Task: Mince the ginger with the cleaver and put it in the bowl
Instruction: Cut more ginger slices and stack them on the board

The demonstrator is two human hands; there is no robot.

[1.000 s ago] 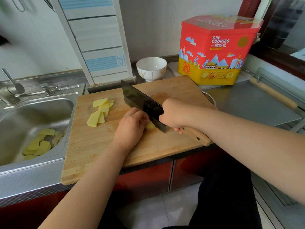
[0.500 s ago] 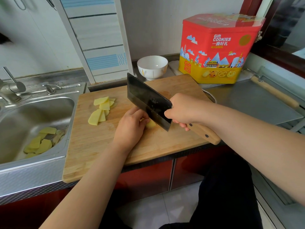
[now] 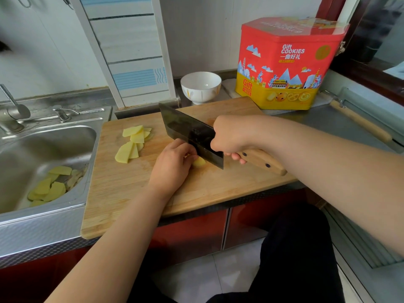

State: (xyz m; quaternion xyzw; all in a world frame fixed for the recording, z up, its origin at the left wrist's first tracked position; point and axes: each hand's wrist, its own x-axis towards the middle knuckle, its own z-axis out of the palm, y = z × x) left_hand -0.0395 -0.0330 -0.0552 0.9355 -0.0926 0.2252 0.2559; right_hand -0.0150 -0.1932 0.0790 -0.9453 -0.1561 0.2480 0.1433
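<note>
A small yellow ginger piece (image 3: 199,162) lies on the wooden cutting board (image 3: 131,184), mostly covered by my left hand (image 3: 172,164), whose fingers press it down. My right hand (image 3: 231,136) grips the wooden handle of the dark cleaver (image 3: 188,132). The blade's edge is down beside the ginger, against my left fingers. Several cut ginger slices (image 3: 133,143) lie fanned out on the board's far left part. The white bowl (image 3: 200,86) stands beyond the board's far edge, with nothing visible inside.
A steel sink (image 3: 43,154) to the left holds several ginger peelings (image 3: 51,185); a faucet (image 3: 11,114) stands behind it. A red and yellow cookie tin (image 3: 286,64) stands at the back right. A wooden-handled tool (image 3: 360,121) lies on the right steel counter.
The cleaver rose off the ginger half a second ago and has come back down beside my left fingers. My left hand stayed on the ginger piece.
</note>
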